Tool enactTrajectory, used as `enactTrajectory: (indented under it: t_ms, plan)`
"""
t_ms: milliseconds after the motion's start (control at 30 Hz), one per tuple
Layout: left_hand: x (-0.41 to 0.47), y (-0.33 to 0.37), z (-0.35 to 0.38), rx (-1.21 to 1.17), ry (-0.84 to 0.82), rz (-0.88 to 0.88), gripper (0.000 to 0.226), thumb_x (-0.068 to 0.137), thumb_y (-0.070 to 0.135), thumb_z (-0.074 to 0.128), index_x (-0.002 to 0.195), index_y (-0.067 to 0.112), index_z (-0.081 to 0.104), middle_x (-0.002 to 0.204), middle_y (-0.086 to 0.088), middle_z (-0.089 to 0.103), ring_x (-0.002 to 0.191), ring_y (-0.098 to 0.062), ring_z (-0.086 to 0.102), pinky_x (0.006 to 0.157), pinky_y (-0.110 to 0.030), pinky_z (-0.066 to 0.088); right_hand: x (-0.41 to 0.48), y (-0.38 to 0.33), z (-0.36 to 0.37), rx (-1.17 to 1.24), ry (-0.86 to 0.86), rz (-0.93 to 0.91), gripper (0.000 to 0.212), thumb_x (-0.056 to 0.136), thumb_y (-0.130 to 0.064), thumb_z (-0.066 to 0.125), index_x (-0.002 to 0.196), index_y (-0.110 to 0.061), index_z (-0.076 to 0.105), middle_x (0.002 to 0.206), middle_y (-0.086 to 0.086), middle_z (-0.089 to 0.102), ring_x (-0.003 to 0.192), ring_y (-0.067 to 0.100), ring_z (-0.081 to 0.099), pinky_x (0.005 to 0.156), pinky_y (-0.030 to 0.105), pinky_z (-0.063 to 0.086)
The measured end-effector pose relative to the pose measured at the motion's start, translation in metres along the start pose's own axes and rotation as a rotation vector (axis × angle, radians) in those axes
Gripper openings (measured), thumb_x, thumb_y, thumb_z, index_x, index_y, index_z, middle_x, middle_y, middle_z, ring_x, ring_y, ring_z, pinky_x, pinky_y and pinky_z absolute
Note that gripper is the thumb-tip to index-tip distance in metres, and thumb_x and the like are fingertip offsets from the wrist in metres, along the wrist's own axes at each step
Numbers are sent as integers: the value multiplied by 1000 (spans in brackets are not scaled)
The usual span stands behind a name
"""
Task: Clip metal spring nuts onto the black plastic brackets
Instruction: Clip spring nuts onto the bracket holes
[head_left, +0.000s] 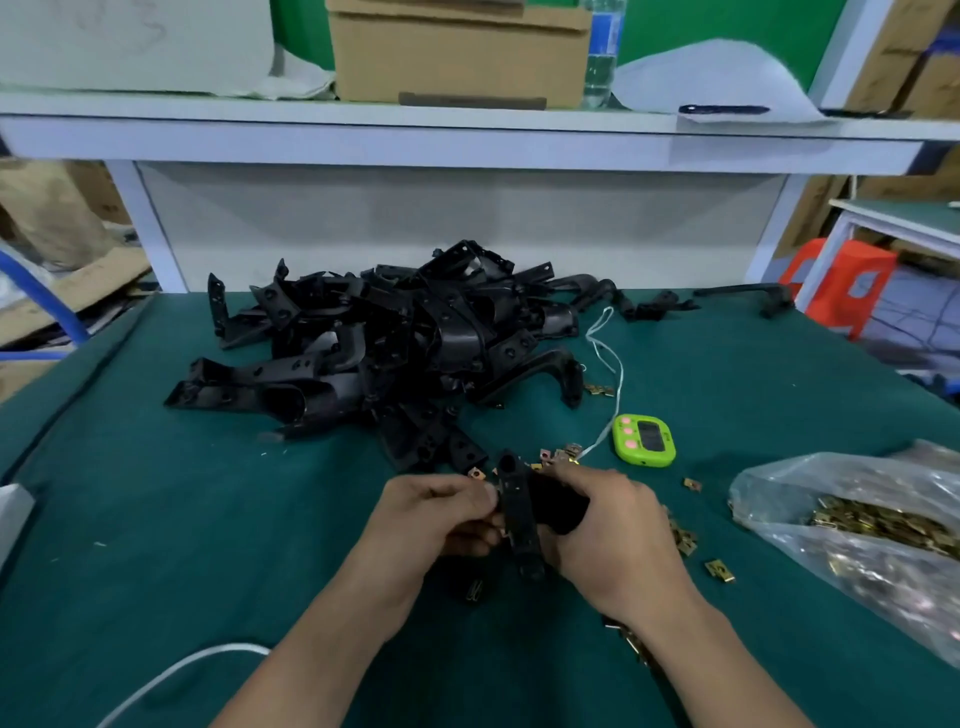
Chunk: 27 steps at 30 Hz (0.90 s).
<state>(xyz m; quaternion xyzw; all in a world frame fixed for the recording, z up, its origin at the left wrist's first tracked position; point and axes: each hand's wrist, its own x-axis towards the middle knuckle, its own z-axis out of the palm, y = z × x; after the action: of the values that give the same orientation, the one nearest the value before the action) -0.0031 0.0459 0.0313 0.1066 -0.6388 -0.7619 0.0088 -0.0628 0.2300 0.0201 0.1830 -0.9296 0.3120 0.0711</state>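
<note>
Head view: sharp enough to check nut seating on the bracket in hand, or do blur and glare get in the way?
Head view: soft overall, so the bracket gripped by left hand and right hand reads as a dark shape, nut seating unreadable; head view edges: the wide lens bows the shelf; head view right: pale sheen on the plastic bag.

I see lime-green digital timer (644, 439) on green table mat (156, 519), white string (620, 371) beside it, brown cardboard box (460, 57) and clear plastic bottle (602, 57) on white shelf (467, 140), orange plastic stool (844, 283)
</note>
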Motion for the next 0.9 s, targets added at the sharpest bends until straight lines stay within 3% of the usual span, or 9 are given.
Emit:
enactTrajectory:
  t_ms: [133, 233, 400, 500, 567, 700, 900]
  plan:
    - [2, 0, 0, -15, 0, 1, 15, 89, 16, 72, 79, 8, 80, 80, -13, 75, 68, -17, 69, 61, -22, 54, 0, 3, 0, 33, 58, 16, 51, 61, -44, 66, 112, -50, 61, 89, -17, 73, 87, 12, 66, 69, 34, 57]
    - [4, -2, -1, -63, 63, 36, 4, 80, 8, 78, 81, 10, 82, 80, -13, 76, 70, -17, 71, 61, -21, 56, 2, 3, 1, 13, 43, 14, 54, 62, -44, 74, 114, -50, 59, 88, -15, 73, 87, 13, 66, 68, 36, 57]
    - [4, -1, -1, -88, 84, 47, 20, 76, -6, 78, 77, 13, 82, 78, -10, 75, 69, -16, 70, 67, -23, 59, 1, 1, 1, -41, -6, 9, 51, 65, -40, 75, 113, -50, 60, 86, -13, 73, 81, 15, 65, 65, 35, 56]
    - [-1, 3, 1, -171, 59, 22, 13, 66, 7, 84, 79, 11, 82, 80, -10, 75, 69, -16, 70, 67, -23, 58, 1, 0, 0, -26, -23, 8, 48, 64, -42, 73, 110, -50, 62, 81, -14, 71, 75, 14, 63, 61, 32, 54]
    - [-2, 4, 1, -198, 54, 11, 21, 59, 13, 85, 80, 9, 82, 80, -11, 75, 68, -15, 70, 65, -22, 58, 1, -1, -1, -14, -27, 6, 49, 63, -43, 73, 109, -53, 60, 76, -18, 68, 72, 11, 62, 58, 28, 52]
    - [1, 3, -1, -224, 81, 17, 27, 55, 15, 86, 80, 9, 82, 80, -14, 74, 66, -17, 70, 63, -22, 58, 1, 1, -2, 47, 14, 14, 55, 63, -41, 79, 111, -57, 57, 84, -22, 71, 81, 7, 65, 66, 34, 57]
    - [3, 1, -4, -215, 58, 21, 28, 53, 17, 87, 79, 10, 82, 78, -14, 74, 67, -18, 70, 63, -22, 57, 2, 0, -3, -20, -34, -25, 49, 66, -38, 80, 111, -51, 63, 70, -24, 61, 72, 10, 59, 55, 25, 46]
